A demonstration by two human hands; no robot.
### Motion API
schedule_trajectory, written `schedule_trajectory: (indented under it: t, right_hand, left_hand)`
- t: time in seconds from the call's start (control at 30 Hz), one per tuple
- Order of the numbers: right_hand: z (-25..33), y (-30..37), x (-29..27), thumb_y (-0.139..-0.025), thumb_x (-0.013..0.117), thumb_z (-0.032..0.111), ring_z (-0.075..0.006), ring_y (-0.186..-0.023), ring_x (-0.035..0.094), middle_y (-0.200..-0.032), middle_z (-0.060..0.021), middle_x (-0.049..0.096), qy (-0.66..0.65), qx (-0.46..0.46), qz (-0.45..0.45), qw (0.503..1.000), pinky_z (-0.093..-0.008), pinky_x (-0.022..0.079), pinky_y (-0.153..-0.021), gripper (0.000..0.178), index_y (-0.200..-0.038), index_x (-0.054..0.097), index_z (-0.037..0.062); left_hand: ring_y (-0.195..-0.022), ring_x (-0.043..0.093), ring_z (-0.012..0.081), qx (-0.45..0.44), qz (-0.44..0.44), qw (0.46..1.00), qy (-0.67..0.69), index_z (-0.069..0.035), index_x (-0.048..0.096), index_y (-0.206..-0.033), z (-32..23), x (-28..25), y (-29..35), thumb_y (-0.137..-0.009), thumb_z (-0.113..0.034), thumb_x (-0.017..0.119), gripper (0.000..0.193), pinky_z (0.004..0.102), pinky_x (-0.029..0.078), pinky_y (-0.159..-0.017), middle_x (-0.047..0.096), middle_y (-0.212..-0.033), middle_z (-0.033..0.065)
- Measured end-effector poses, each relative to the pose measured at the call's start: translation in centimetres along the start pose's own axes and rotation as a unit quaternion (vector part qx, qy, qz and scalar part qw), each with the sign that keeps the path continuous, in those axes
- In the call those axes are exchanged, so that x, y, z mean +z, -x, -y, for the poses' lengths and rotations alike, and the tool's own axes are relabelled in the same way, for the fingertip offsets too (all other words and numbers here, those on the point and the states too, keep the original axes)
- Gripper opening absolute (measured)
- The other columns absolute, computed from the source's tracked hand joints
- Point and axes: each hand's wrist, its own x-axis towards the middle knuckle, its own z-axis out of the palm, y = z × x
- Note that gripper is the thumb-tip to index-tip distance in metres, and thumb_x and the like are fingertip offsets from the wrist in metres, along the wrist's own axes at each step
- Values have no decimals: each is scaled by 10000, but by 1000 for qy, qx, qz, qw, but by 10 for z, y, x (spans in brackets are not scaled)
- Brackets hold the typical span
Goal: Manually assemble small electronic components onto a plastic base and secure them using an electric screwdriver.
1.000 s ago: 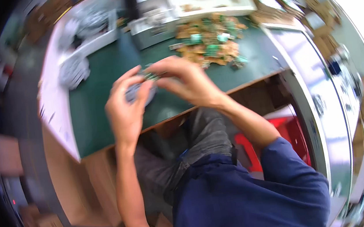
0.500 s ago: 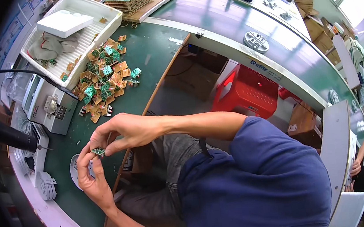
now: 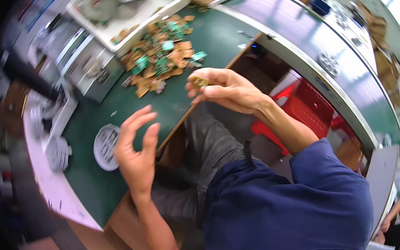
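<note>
My right hand (image 3: pixel 229 88) pinches a small circuit board (image 3: pixel 200 82) between thumb and fingers, above the wooden edge of the bench. The board's yellowish-brown side shows now. My left hand (image 3: pixel 137 153) holds nothing; its thumb and fingers are spread apart. Beside the left fingers a round white plastic disc (image 3: pixel 107 147) with dark openings lies on the green bench top (image 3: pixel 87 185). Beyond the right hand a loose heap of small green and brown circuit boards (image 3: pixel 161 56) is spread over the bench.
At the far left a white tray (image 3: pixel 143 27) stands behind the heap, next to a grey metal box device (image 3: pixel 91 63). A dark cylindrical tool (image 3: pixel 29 74) juts in from the left. Grey-white round parts (image 3: pixel 58 153) stand at the bench's left edge. A red plastic stool (image 3: pixel 308 108) is under the conveyor.
Both hands were together at the circuit board; my left hand has let go and opened. My right hand has drawn away to the right with the board. The whole view has shifted.
</note>
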Motion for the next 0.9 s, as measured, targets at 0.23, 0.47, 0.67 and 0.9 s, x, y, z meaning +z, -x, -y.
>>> schedule_trajectory:
  t: [0.23,0.47,0.67,0.9]
  right_hand:
    - [-36,-33,33,-964,715,133,-214,-1163,640,-1257,-101,663,-65,42,93,993,-384,505,-1040,406,-1335,603,10]
    - [-58,-70,66,-945,729,82,-203,-1067,678,-1181,-72,689,9,86,144,986,-346,543,-957,333,-1266,658,29]
    - [-60,-136,113,-905,721,35,-215,-1025,692,-1112,-109,703,449,-37,145,881,-340,556,-932,324,-1224,667,14]
    - [-93,-184,125,-849,730,61,-325,-954,694,-1057,-163,698,591,-126,207,769,-406,560,-860,308,-1156,706,37]
  left_hand:
    - [-1071,690,213,12,-65,995,-69,-42,748,-1050,-10,3,9,-908,-96,749,152,327,503,-965,734,-1148,96]
    - [-1201,619,288,-30,-149,979,-135,-65,697,-1209,9,-39,46,-858,-229,813,405,381,480,-1026,659,-1288,137]
    - [-1376,469,359,-92,-205,921,-317,5,507,-1442,53,-71,58,-760,-425,881,889,442,402,-1134,505,-1465,222]
    - [-1324,493,414,-100,-180,941,-270,76,511,-1402,77,-72,54,-722,-523,872,975,484,420,-1110,520,-1430,258]
